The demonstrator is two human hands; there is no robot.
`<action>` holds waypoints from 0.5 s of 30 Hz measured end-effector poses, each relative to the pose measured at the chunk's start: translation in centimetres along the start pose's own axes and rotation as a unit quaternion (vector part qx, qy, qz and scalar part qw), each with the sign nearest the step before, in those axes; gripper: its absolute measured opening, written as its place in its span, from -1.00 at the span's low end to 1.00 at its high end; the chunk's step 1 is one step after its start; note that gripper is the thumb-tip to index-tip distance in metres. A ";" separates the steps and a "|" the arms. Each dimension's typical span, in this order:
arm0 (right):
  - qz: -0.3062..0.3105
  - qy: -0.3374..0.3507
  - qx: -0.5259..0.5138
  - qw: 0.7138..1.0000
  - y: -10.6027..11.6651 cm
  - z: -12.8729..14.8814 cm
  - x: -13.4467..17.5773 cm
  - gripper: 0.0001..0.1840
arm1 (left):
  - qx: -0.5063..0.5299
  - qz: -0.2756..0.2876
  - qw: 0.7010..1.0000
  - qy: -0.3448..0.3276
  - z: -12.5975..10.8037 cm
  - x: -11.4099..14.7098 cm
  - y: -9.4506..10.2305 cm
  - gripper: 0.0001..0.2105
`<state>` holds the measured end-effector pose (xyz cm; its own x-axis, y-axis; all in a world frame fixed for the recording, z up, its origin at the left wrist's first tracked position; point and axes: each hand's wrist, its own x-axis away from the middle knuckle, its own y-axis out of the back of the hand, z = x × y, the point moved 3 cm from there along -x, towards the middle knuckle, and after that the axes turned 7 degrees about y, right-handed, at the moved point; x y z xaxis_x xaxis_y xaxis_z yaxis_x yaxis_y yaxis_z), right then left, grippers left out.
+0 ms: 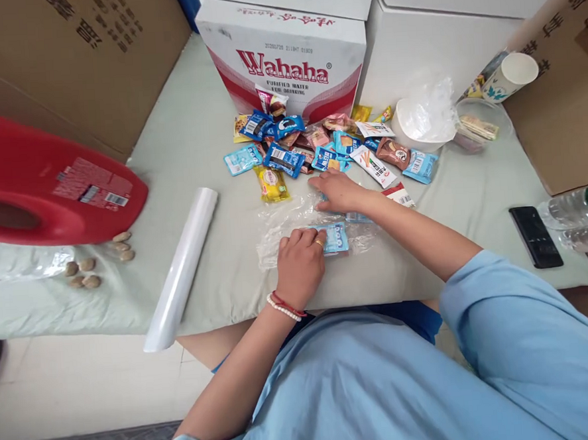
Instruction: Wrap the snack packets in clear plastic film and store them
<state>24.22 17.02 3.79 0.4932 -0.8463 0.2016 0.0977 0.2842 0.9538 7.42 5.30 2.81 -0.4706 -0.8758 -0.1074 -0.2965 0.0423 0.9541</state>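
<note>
Both half-curled, mid-frame: left grip (pixel 301 261) at a blue packet (pixel 335 237), right grip (pixel 340 189) by clear film (pixel 275 226); I can't tell their hold. Slack film could drag the packet.

The only view looks from the person's head, forward and steeply down past the blue shirt (pixel 373 381). It sits close over the table (pixel 242 276), the left hand (pixel 300 256) and right hand (pixel 339 189) near mid-frame, the Wahaha carton (pixel 284 64) beyond.
</note>
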 end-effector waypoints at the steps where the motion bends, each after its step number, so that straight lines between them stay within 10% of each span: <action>1: 0.006 0.003 -0.005 1.000 -0.2 0.0 -0.5 -0.44 | -0.011 0.007 1.000 0.002 0.0 0.0 -0.2 -0.67; 10: -0.004 0.082 -0.033 0.996 3.5 3.3 3.1 -0.75 | -0.049 -0.009 0.998 0.029 -0.9 1.0 -0.6 -0.66; 15: 0.009 0.130 -0.070 0.989 -0.3 6.8 8.4 -0.61 | 0.003 0.026 0.999 0.037 -0.3 1.0 -1.2 -0.72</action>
<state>22.43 6.71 6.72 0.7002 -0.7008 0.1361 0.1971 0.3730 0.9066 7.55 4.22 1.60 -0.4235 -0.9052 -0.0368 -0.2789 0.0916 0.9559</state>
